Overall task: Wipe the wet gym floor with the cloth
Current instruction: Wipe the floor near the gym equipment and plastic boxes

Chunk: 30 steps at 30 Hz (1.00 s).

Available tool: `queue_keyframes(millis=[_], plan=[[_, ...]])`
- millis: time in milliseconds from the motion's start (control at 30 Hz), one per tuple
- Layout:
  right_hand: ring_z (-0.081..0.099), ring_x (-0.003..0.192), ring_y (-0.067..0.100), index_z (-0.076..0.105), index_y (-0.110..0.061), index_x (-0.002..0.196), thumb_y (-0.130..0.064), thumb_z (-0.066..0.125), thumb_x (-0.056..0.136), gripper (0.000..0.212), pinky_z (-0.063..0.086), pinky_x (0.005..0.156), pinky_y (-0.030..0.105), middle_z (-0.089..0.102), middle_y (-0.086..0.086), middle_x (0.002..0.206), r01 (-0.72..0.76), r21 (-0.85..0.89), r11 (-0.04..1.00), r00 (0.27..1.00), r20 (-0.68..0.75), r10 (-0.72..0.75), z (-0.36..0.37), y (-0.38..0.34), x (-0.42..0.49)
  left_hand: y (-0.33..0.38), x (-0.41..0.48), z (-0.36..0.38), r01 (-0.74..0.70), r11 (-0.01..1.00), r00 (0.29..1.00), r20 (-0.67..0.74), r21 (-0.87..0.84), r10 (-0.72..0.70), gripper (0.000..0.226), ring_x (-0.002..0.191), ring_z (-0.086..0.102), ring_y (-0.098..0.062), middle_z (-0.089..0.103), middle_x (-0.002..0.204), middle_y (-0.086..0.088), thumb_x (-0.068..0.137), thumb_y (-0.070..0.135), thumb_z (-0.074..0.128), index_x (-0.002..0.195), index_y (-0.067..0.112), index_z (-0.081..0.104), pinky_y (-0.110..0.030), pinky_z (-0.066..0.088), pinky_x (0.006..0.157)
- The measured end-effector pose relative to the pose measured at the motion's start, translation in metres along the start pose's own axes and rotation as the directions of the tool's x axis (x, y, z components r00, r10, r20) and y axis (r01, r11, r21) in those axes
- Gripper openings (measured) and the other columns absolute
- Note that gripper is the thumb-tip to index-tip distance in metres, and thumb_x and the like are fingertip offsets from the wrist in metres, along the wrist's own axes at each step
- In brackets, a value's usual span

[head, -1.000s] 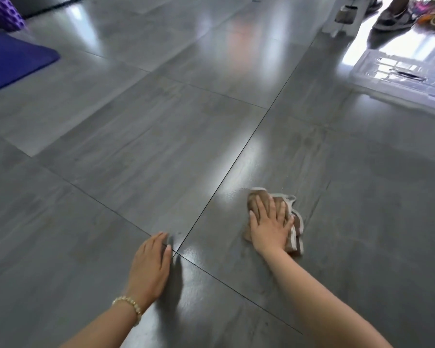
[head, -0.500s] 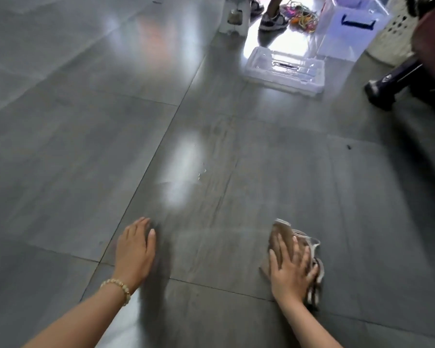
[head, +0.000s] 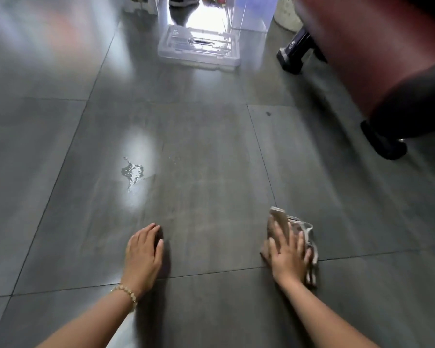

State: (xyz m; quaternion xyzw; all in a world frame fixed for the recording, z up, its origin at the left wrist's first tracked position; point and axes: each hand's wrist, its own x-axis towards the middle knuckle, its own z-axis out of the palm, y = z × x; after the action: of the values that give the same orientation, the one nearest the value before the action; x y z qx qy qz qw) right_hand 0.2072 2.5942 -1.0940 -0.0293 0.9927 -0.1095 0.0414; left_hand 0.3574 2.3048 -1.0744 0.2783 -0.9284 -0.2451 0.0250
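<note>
A crumpled brown cloth with a pale edge [head: 278, 219] lies on the grey tiled floor [head: 211, 159] at the lower right. My right hand [head: 288, 254] presses flat on it with fingers spread. My left hand [head: 143, 254], a bead bracelet on its wrist, rests flat on the bare floor to the cloth's left. A small puddle of water [head: 133, 173] glistens on the tile ahead of my left hand, with a few fine droplets [head: 173, 159] to its right. The cloth is well clear of the puddle.
A clear plastic lid [head: 199, 47] lies on the floor ahead, with a clear bin [head: 249, 11] behind it. A dark red padded bench [head: 357, 46] on black feet [head: 383, 141] stands at the right. A person's shoes [head: 183, 0] show at the top edge.
The view has swung right and forward, bringing the puddle and the red bench into sight. My right hand has slid the cloth rightward across a tile seam; my left hand has moved along with it.
</note>
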Motion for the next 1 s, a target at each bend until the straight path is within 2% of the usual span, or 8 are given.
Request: queue_keyframes(millis=[133, 200, 367, 533, 667, 800, 933, 1000], plan=[[0.012, 0.144, 0.026, 0.026, -0.034, 0.146, -0.040, 0.039, 0.097, 0.051, 0.009, 0.112, 0.050, 0.028, 0.007, 0.154, -0.205, 0.086, 0.975, 0.979, -0.002, 0.206, -0.002, -0.033, 0.010, -0.005, 0.005, -0.003, 0.017, 1.000, 0.998, -0.062, -0.025, -0.018, 0.063, 0.122, 0.043, -0.026, 0.051, 0.132, -0.009, 0.084, 0.047, 0.021, 0.123, 0.009, 0.054, -0.039, 0.028, 0.107], [0.032, 0.136, 0.026, 0.042, -0.035, 0.138, -0.040, 0.040, 0.090, 0.049, 0.018, 0.107, 0.051, 0.046, 0.005, 0.144, 0.128, 0.067, 0.989, 0.986, -0.113, -0.120, 0.025, -0.096, -0.019, -0.002, 0.007, -0.001, 0.074, 0.996, 0.994, -0.074, -0.046, -0.077, 0.065, 0.122, 0.043, -0.028, 0.050, 0.132, -0.010, 0.083, 0.047, 0.021, 0.123, 0.008, 0.053, -0.040, 0.029, 0.107], [0.023, 0.138, 0.019, 0.050, -0.046, 0.128, -0.056, 0.033, 0.084, 0.048, 0.014, 0.106, 0.048, 0.043, -0.013, 0.145, 0.708, -0.003, 0.706, 0.700, 0.132, -0.702, 0.036, -0.149, -0.061, 0.010, 0.021, -0.008, 0.150, 0.980, 0.983, -0.085, -0.132, -0.162, 0.057, 0.125, 0.040, -0.030, 0.048, 0.134, -0.014, 0.086, 0.039, 0.027, 0.125, 0.004, 0.051, -0.042, 0.025, 0.110], [-0.011, 0.145, 0.025, 0.027, -0.047, 0.143, -0.065, 0.032, 0.088, 0.057, -0.009, 0.112, 0.055, 0.008, -0.009, 0.158, 0.075, 0.036, 0.997, 0.996, 0.039, -0.076, 0.008, -0.054, 0.046, -0.041, 0.024, -0.042, 0.093, 0.995, 0.987, -0.136, 0.034, -0.087, 0.060, 0.120, 0.044, -0.034, 0.051, 0.130, -0.015, 0.085, 0.044, 0.027, 0.124, 0.006, 0.053, -0.046, 0.030, 0.105], [-0.006, 0.145, 0.030, 0.014, -0.044, 0.148, -0.057, 0.028, 0.094, 0.057, -0.003, 0.113, 0.055, 0.011, -0.001, 0.159, -0.262, 0.028, 0.965, 0.961, 0.095, 0.258, -0.007, -0.086, 0.089, -0.093, 0.020, -0.067, 0.171, 0.979, 0.970, -0.193, 0.109, -0.148, 0.064, 0.113, 0.047, -0.037, 0.054, 0.125, -0.018, 0.083, 0.047, 0.027, 0.121, 0.005, 0.055, -0.050, 0.035, 0.100], [0.029, 0.140, 0.028, 0.043, -0.042, 0.137, -0.052, 0.033, 0.089, 0.049, 0.008, 0.110, 0.052, 0.038, -0.003, 0.149, 0.330, -0.015, 0.944, 0.944, -0.027, -0.330, 0.044, -0.219, 0.038, -0.105, 0.029, -0.075, 0.237, 0.967, 0.950, -0.230, 0.098, -0.209, 0.057, 0.116, 0.046, -0.038, 0.053, 0.127, -0.019, 0.083, 0.041, 0.034, 0.122, 0.004, 0.055, -0.050, 0.033, 0.101], [0.036, 0.135, 0.019, 0.049, -0.050, 0.126, -0.061, 0.035, 0.082, 0.048, 0.019, 0.103, 0.050, 0.044, -0.015, 0.143, 0.840, 0.029, 0.542, 0.522, 0.228, -0.822, 0.063, -0.279, -0.062, -0.102, 0.049, -0.069, 0.239, 0.969, 0.945, -0.244, 0.062, -0.217, 0.066, 0.116, 0.048, -0.038, 0.054, 0.126, -0.020, 0.083, 0.047, 0.025, 0.121, 0.002, 0.054, -0.049, 0.034, 0.101], [0.035, 0.136, 0.017, 0.049, -0.050, 0.126, -0.058, 0.037, 0.083, 0.045, 0.021, 0.105, 0.047, 0.042, -0.016, 0.145, 0.885, 0.051, 0.463, 0.449, 0.173, -0.877, 0.063, -0.261, -0.025, -0.099, 0.058, -0.067, 0.237, 0.970, 0.942, -0.256, 0.047, -0.218, 0.067, 0.118, 0.047, -0.037, 0.053, 0.126, -0.020, 0.083, 0.048, 0.024, 0.122, 0.002, 0.053, -0.048, 0.033, 0.102]])
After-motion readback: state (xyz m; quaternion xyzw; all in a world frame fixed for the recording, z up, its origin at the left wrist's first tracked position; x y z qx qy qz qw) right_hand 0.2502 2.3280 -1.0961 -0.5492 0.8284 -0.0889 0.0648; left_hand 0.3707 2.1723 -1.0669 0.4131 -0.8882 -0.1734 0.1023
